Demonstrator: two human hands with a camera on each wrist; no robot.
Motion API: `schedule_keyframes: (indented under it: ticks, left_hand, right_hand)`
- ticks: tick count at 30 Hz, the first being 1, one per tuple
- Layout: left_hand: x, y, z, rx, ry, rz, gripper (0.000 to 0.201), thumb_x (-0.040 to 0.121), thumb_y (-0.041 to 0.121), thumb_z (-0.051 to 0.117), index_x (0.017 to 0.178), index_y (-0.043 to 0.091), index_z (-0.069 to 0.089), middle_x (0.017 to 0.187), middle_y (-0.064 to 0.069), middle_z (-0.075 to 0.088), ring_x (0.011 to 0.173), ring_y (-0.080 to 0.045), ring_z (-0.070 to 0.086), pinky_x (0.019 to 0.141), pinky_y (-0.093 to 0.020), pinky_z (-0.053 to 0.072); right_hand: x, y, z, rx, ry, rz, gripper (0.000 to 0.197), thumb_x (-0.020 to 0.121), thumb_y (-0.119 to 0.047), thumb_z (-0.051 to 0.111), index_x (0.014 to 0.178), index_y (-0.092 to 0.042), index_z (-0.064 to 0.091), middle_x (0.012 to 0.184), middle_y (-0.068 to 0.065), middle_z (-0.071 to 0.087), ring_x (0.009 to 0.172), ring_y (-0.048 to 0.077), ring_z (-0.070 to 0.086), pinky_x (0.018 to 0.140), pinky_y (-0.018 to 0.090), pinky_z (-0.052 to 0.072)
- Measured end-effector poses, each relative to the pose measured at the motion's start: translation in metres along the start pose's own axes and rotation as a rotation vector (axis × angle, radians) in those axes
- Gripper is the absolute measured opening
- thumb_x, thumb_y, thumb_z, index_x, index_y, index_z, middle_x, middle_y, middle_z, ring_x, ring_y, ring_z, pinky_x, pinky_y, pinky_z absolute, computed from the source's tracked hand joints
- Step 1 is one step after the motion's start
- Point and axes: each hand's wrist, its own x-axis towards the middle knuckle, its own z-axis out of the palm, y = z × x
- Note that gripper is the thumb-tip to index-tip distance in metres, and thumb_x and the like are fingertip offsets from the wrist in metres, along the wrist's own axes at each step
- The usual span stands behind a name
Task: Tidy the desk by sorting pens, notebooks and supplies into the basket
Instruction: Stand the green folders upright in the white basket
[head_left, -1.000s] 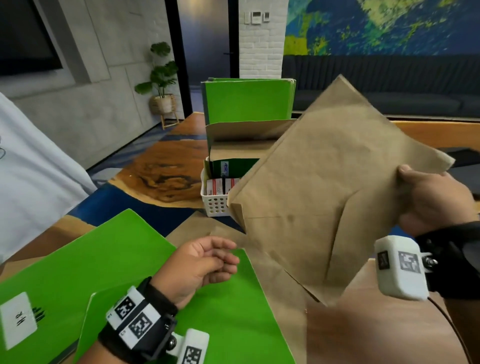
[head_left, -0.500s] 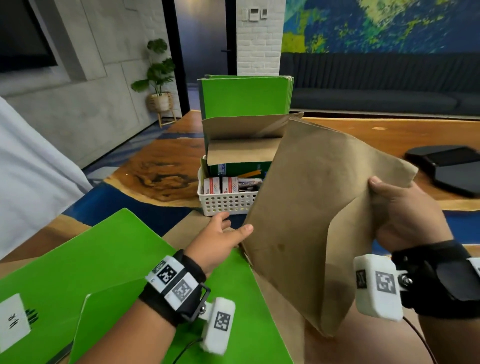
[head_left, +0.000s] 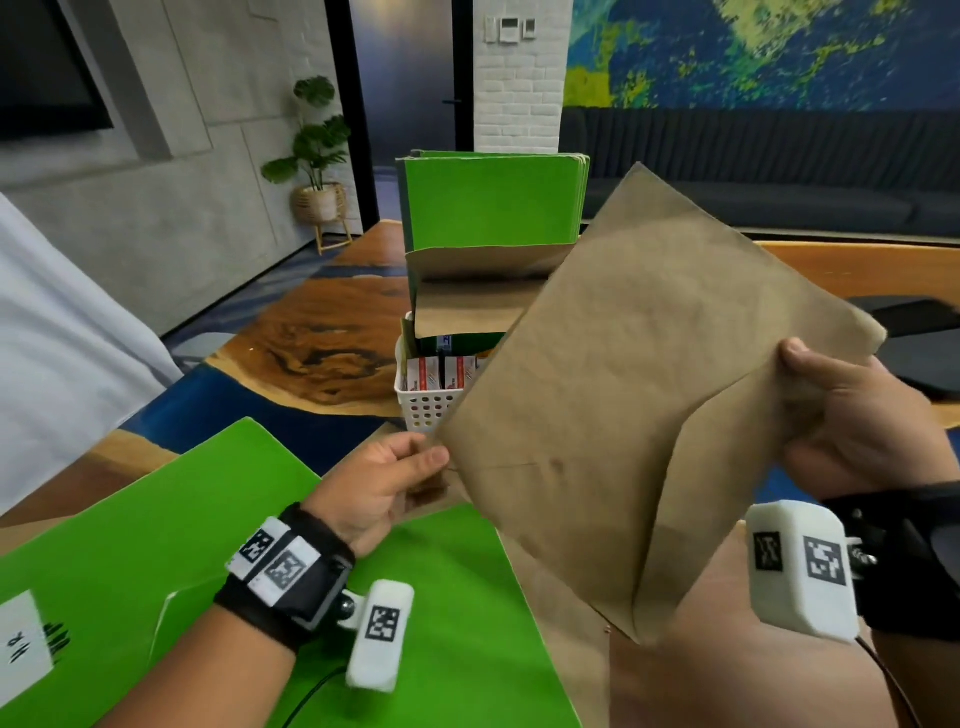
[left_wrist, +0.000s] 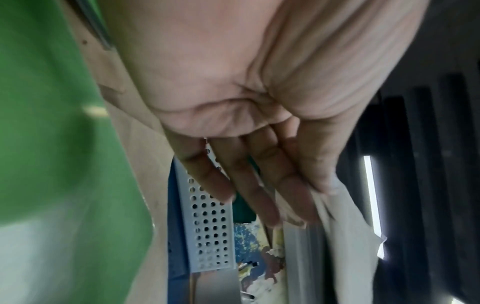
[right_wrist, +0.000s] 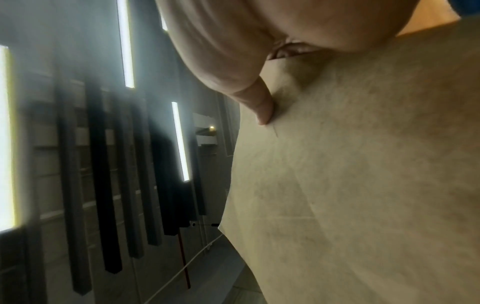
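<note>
The step in hand is judged to be the carrying of a large flat brown paper envelope (head_left: 639, 415) toward the white perforated plastic basket (head_left: 423, 408), which stands further back on the desk. It would best be done with the envelope turned upright and its lower edge lined up with the gap in front of what already stands there, then lowered straight down — the thin paper is likely to buckle if pushed at an angle, and the light basket could tip under its tall load.

Nearest, flat green folders (head_left: 156, 545) lie on the wood and blue resin desk (head_left: 311, 358), with brown paper (head_left: 566, 613) lying beside them. Above the folders, the left hand (head_left: 374, 486) is raised to the envelope's lower left corner; thumb and forefinger meet at that corner in what looks like a light pinch, while in the left wrist view the other fingers (left_wrist: 249, 185) are seen extended and close together, the paper's edge just beside them.

The right hand (head_left: 852, 421) grips the envelope's right edge — the thumb is laid on the near face, the fingers are curled behind it, and the paper is creased under the grip. The envelope is held in the air, tilted, in front of the basket and hiding its right part.

Further back, small red and white boxes (head_left: 441, 371) fill the basket's front, and upright green notebooks (head_left: 493, 200) and brown paper sleeves (head_left: 467, 306) stand behind them.
</note>
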Motion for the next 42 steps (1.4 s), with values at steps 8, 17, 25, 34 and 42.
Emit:
schedule_keyframes:
  ticks: [8, 17, 25, 34, 42]
  left_hand:
    - [-0.019, 0.039, -0.001, 0.586, -0.072, 0.013, 0.064, 0.069, 0.045, 0.086, 0.126, 0.028, 0.062, 0.118, 0.001, 0.071, 0.109, -0.018, 0.067, 0.097, -0.041, 0.052]
    - [0.012, 0.175, 0.031, 0.78, 0.061, 0.234, 0.025, 0.094, 0.013, 0.064, 0.117, 0.022, 0.066, 0.107, -0.007, 0.075, 0.08, -0.018, 0.07, 0.064, -0.023, 0.057]
    - [0.037, 0.279, 0.044, 0.798, 0.261, 0.454, 0.014, 0.095, 0.009, 0.061, 0.104, 0.013, 0.072, 0.092, -0.006, 0.078, 0.08, -0.013, 0.076, 0.069, -0.021, 0.06]
    - [0.115, 0.276, 0.041, 0.758, 0.374, 0.655, 0.018, 0.098, 0.006, 0.057, 0.105, 0.017, 0.071, 0.097, -0.004, 0.075, 0.082, -0.011, 0.075, 0.071, -0.021, 0.06]
    - [0.208, 0.198, -0.016, 0.974, 0.423, 0.38, 0.014, 0.095, 0.013, 0.063, 0.096, 0.005, 0.073, 0.091, -0.015, 0.076, 0.082, -0.022, 0.074, 0.079, -0.049, 0.061]
  right_hand:
    - [0.011, 0.008, 0.028, -0.117, -0.132, 0.03, 0.029, 0.092, -0.016, 0.065, 0.121, -0.022, 0.068, 0.107, 0.014, 0.066, 0.091, 0.032, 0.063, 0.086, 0.047, 0.05]
    - [0.023, -0.042, 0.125, -0.24, -0.348, -0.435, 0.019, 0.091, -0.005, 0.067, 0.108, -0.015, 0.066, 0.094, 0.003, 0.071, 0.086, 0.018, 0.066, 0.083, 0.038, 0.056]
    - [0.065, -0.102, 0.185, -0.362, -0.439, -0.692, 0.05, 0.087, -0.015, 0.072, 0.132, -0.01, 0.052, 0.126, 0.006, 0.068, 0.111, 0.018, 0.068, 0.09, 0.036, 0.058]
    - [0.123, -0.094, 0.198, -0.744, -0.229, -0.834, 0.026, 0.077, -0.007, 0.057, 0.089, -0.023, 0.073, 0.091, -0.011, 0.074, 0.077, -0.006, 0.066, 0.075, 0.021, 0.057]
    - [0.181, -0.02, 0.166, -1.254, -0.182, -0.557, 0.013, 0.091, -0.017, 0.065, 0.079, -0.016, 0.068, 0.074, -0.002, 0.066, 0.07, 0.019, 0.062, 0.061, 0.028, 0.047]
